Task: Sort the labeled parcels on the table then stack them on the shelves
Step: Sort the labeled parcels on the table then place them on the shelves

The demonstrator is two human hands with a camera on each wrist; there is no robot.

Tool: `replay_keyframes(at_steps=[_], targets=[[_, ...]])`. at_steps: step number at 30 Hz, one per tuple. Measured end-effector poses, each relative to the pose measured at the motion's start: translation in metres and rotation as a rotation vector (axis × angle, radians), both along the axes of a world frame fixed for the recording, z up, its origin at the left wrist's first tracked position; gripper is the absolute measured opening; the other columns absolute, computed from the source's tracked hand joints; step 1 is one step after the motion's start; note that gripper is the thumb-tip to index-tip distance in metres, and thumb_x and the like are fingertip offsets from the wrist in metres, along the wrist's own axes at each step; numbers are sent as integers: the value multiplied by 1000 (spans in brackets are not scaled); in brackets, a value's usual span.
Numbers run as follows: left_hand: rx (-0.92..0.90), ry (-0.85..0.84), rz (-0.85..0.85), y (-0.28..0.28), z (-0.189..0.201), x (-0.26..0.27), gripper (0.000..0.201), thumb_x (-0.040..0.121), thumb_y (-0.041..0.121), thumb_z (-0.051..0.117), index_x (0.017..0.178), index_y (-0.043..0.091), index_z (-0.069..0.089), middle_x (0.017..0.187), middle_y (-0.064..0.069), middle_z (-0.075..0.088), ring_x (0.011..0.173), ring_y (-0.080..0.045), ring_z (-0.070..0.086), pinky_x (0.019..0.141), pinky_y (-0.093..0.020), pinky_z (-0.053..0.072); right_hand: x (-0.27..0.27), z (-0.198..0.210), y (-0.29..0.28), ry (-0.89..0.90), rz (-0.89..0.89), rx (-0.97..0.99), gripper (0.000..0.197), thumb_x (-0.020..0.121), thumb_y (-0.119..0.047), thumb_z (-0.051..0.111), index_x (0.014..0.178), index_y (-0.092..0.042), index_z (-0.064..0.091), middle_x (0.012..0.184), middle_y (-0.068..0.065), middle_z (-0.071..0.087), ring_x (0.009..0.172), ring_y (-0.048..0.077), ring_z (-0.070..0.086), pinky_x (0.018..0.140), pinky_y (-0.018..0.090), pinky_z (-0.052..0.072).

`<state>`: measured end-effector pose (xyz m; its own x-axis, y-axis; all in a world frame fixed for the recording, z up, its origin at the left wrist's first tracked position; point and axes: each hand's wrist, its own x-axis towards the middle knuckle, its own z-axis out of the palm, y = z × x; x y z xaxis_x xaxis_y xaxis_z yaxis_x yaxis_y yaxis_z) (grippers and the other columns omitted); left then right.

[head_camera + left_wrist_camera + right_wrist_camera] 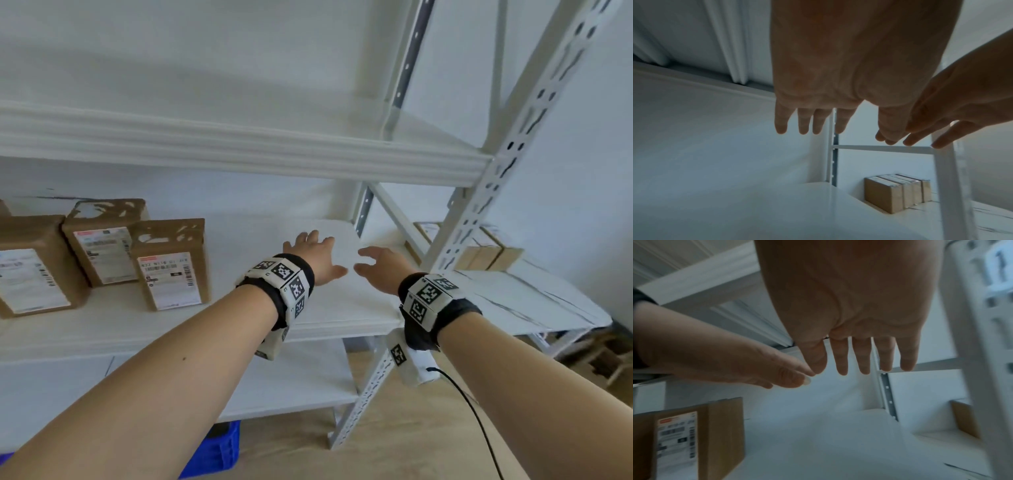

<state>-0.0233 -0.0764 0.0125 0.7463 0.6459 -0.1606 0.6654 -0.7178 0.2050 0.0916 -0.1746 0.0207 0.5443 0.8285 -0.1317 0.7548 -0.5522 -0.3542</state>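
Three brown cardboard parcels with white labels stand upright on the white middle shelf [239, 318]: one at the far left [32, 267], one behind it [102, 240], and the nearest one [173, 267]. My left hand [315, 257] hovers over the bare right part of that shelf, fingers straight and spread, holding nothing. My right hand [380, 267] is beside it, fingers relaxed, also holding nothing. Both palms show from below in the wrist views, the left hand [818, 104] and the right hand [851, 340]. The nearest parcel [694, 439] stands to the left of both hands.
A perforated white upright [486, 192] rises just right of my right hand. Beyond it, more brown boxes [479, 253] stand in a row on a white table [534, 301]. An upper shelf beam [239, 150] runs overhead. A blue crate [215, 452] sits on the floor below.
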Motion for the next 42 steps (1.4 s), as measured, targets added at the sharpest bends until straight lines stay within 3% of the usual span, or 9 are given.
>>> replay_keyframes(at_steps=[8,13,20,28,32,35,42], targets=[[-40,70,-155,-64,-1,67,66,92,54,45,146,18,31,151,-9,31,136,-29,32,107,-46,33,60,-2,-72,29,-93,-56,42,96,-33,46,136,-21,49,144,1,46,126,21,48,101,29,38],[-126,54,-245,-117,5,122,54,95,41,51,140,11,44,139,-9,49,125,-24,48,98,-31,39,104,-7,-115,51,-89,-42,40,96,-33,49,134,-20,53,140,2,50,124,21,49,99,29,39],[-52,30,-230,-189,-2,221,52,94,38,52,141,17,42,144,-4,45,127,-22,46,102,-34,40,203,-11,-204,84,-161,-1,39,95,-31,50,132,-21,54,137,0,52,123,19,50,99,27,37],[9,-58,-154,-233,-17,326,49,91,37,54,137,22,45,142,-4,41,124,-23,46,97,-37,44,315,-17,-284,94,-266,90,35,94,-28,50,128,-20,57,135,0,55,120,20,52,95,27,40],[13,-104,-123,-231,-15,364,46,90,35,54,134,22,48,139,-4,45,123,-23,47,98,-40,45,354,-21,-287,133,-302,177,33,94,-24,51,126,-20,59,130,1,58,114,20,55,90,27,42],[11,-127,-75,-218,-16,386,41,90,32,55,129,22,51,136,-4,46,122,-21,47,96,-35,44,380,-22,-273,153,-294,219,33,93,-22,50,125,-21,59,128,1,59,111,20,57,87,27,44],[-84,-171,35,-154,-39,450,34,90,29,57,122,18,56,134,-6,46,117,-24,51,89,-31,41,437,-40,-215,186,-229,171,35,94,-22,49,128,-21,58,132,2,57,117,21,54,89,26,40]])
